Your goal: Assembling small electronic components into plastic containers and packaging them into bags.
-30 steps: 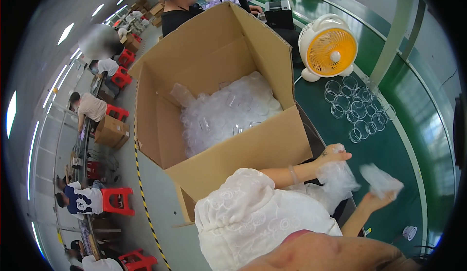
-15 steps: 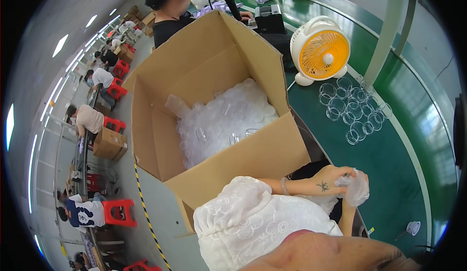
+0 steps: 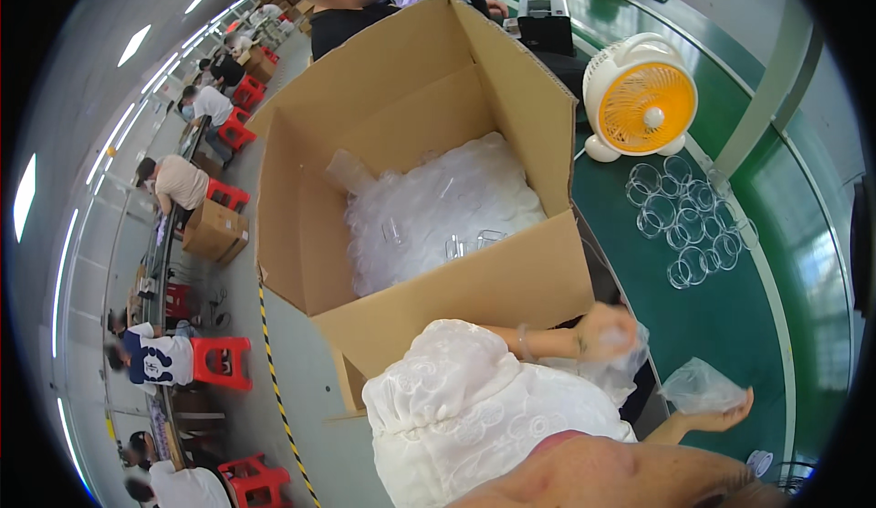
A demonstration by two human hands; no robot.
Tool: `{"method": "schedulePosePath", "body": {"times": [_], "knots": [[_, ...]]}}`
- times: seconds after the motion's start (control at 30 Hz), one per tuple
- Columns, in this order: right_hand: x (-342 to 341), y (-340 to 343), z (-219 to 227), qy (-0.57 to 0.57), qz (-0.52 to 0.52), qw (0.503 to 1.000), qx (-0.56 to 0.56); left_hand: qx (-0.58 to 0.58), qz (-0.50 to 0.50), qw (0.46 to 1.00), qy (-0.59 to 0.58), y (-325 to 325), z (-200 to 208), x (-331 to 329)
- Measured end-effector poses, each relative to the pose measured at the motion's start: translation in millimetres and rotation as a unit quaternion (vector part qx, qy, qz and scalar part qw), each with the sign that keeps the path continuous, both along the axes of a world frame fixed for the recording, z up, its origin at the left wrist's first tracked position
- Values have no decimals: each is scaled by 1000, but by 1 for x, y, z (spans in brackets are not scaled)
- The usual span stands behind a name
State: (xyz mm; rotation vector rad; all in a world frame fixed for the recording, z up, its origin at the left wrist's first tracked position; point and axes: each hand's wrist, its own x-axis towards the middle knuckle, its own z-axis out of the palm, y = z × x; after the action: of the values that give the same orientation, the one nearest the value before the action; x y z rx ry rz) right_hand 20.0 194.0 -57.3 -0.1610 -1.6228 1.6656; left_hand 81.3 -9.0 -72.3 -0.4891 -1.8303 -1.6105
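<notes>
We see our left hand [image 3: 607, 333] raised just beside the near wall of the large cardboard box [image 3: 456, 298], its grip closed around a crumpled clear plastic bag [image 3: 620, 371] that hangs down from the fist toward our white sleeve [image 3: 474, 417]; motion blur hides the single fingers. Our right hand [image 3: 725, 409] lies lower and further right, palm up over the green table [image 3: 730, 326], its grip spread open and cradling a second small clear bag [image 3: 698, 385] that rests on the palm rather than being pinched. The two hands are near each other but apart. The box stands open with its flaps up, filled with a big bag of clear plastic parts [image 3: 438, 212]. On the table beyond our right hand, a cluster of clear rings [image 3: 689, 221] lies flat, and behind them stands a small white fan with an orange centre [image 3: 641, 98]. Another person in a dark shirt [image 3: 342, 20] stands behind the box.
</notes>
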Motion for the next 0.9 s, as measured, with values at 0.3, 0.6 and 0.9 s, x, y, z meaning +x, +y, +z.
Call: {"method": "schedulePosePath", "body": {"times": [0.3,0.6,0.9], "knots": [[28,-36,-26,130,294,890,325,-147,-133,969,-146,19,33,-6],[23,-37,-7,-212,468,842,-163,-90,-84,980,-159,17,17,-20],[4,-23,-13,-120,476,855,-167,-35,-63,993,-99,19,19,-27]]}}
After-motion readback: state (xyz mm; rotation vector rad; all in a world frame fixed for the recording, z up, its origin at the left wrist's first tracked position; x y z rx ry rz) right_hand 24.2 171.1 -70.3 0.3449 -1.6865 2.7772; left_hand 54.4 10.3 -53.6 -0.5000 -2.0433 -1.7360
